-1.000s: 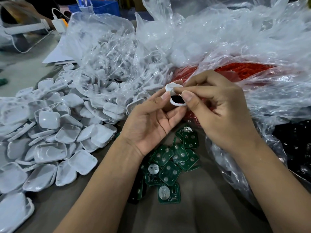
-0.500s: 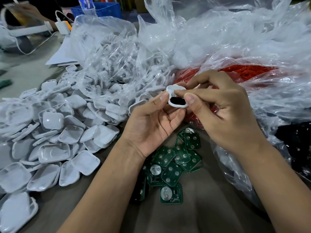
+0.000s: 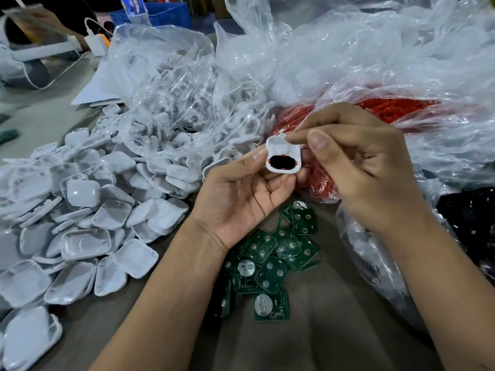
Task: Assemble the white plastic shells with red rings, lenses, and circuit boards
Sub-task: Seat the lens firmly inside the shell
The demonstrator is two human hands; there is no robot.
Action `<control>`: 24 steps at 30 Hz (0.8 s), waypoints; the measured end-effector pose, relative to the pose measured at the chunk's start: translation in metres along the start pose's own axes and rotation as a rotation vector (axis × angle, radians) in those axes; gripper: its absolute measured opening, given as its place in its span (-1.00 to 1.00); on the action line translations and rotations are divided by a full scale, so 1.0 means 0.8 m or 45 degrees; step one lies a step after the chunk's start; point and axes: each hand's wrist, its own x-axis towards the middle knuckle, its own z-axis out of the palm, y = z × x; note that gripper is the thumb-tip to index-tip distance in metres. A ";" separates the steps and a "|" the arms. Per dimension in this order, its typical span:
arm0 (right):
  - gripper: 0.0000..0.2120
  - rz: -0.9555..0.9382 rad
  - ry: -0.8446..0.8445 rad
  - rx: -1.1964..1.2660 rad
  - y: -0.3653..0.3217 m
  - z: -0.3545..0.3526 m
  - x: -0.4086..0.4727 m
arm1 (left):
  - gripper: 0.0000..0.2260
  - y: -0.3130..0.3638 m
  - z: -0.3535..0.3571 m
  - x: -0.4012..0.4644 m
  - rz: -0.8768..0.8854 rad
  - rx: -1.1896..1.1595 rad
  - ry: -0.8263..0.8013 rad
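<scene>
Head view: I see my left hand cradling 1 white shell at its fingertips, open side toward me, thumb curled against the shell's left edge. My right hand pinches the shell's top right corner between thumb and forefinger. A dark lens sits in the lower half with bits of red ring at its edge. I judge seating comes next: press evenly with both thumbs, keeping the shell level. The circuit boards lie just below my left wrist.
</scene>
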 end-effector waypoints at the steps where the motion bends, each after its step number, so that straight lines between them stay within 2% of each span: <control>1: -0.80 0.006 0.019 0.019 -0.001 0.000 0.000 | -0.60 0.000 0.000 0.000 0.004 0.002 0.000; 6: -0.80 -0.017 -0.002 -0.046 -0.003 0.001 -0.001 | -0.57 0.000 0.001 -0.001 0.022 -0.008 -0.036; 14: -0.75 -0.056 -0.047 -0.234 -0.005 0.005 -0.003 | -0.75 -0.003 -0.002 0.003 0.019 -0.034 0.034; 24: -0.80 0.154 0.012 -0.119 -0.016 0.006 0.012 | -0.74 -0.003 0.003 0.007 0.051 -0.102 0.114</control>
